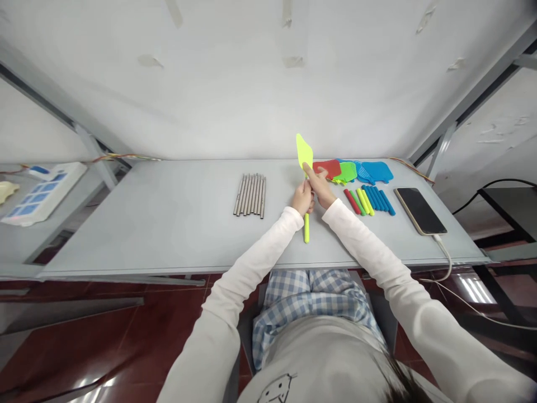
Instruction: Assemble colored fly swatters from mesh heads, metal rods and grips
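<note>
A neon-yellow flat plastic swatter head [304, 150] stands tilted above the middle of the table, near its far edge, in line with a slim yellow plastic handle [306, 228] that points down toward the near edge. Around them spreads a smooth light-grey tabletop [168, 224], bearing a row of slender silvery metal tubes [250, 196] to the left. To the right lie overlapping red, green and blue plastic swatter heads [352, 171], short red, green, yellow and blue rods [370, 201] set side by side, and a dark-screened phone [420, 210] (a white cable [443, 254] plugged into its near end). Behind rises a white wall [210, 84] with tape scraps; below is a dark-red glossy floor [168, 324]. A white case with blue panels [44, 193] is cut off at the left edge. The join between head and handle is mostly covered by fingers. The left hand [302, 198] is curled closed around the stem above the handle; the right hand [321, 186] seems to pinch the base of the yellow head, thumb laid along it, though its underside fingers are hidden.
</note>
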Available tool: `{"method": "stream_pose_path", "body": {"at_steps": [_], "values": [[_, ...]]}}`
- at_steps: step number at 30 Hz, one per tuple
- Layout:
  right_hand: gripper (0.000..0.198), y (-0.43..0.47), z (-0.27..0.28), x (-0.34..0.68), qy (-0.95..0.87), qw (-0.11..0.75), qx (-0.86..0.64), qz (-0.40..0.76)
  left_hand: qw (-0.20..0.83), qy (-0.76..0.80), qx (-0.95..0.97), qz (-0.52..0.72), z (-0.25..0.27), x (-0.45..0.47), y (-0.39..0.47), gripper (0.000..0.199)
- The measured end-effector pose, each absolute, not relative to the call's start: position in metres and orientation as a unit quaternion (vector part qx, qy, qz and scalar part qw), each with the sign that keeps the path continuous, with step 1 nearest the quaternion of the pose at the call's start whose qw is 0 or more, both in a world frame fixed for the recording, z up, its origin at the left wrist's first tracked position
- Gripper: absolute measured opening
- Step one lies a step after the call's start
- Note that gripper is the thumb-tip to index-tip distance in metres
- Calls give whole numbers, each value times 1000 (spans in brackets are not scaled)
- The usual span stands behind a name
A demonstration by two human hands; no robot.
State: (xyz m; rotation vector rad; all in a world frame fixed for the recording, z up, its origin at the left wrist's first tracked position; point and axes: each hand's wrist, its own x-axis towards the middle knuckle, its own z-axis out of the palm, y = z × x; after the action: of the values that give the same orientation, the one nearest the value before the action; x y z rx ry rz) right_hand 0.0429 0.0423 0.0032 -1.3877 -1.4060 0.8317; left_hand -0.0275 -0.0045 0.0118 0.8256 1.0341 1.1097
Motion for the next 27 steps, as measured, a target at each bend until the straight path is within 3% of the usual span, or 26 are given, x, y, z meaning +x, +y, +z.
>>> {"method": "stream_pose_path", "body": {"at_steps": [3, 8, 12, 17, 22, 27], "values": [[84, 42, 7, 46, -602, 484, -594, 226, 656, 460, 355, 481, 11, -29, -4, 26], [52, 43, 21, 58, -685, 455, -545, 163, 672, 444, 359, 471, 15, -29, -3, 30], [46, 48, 15, 56, -610, 499, -577, 213, 700, 433, 331, 462, 21, -27, 1, 33], [50, 71, 15, 59, -458, 606, -530, 376, 725, 416, 305, 457, 22, -20, -10, 35], [44, 96, 42, 110, -379, 671, -530, 355, 756, 410, 309, 406, 15, -19, -34, 35], [34, 78, 37, 122, -442, 615, -539, 369, 786, 328, 235, 469, 24, -37, -14, 37]]}}
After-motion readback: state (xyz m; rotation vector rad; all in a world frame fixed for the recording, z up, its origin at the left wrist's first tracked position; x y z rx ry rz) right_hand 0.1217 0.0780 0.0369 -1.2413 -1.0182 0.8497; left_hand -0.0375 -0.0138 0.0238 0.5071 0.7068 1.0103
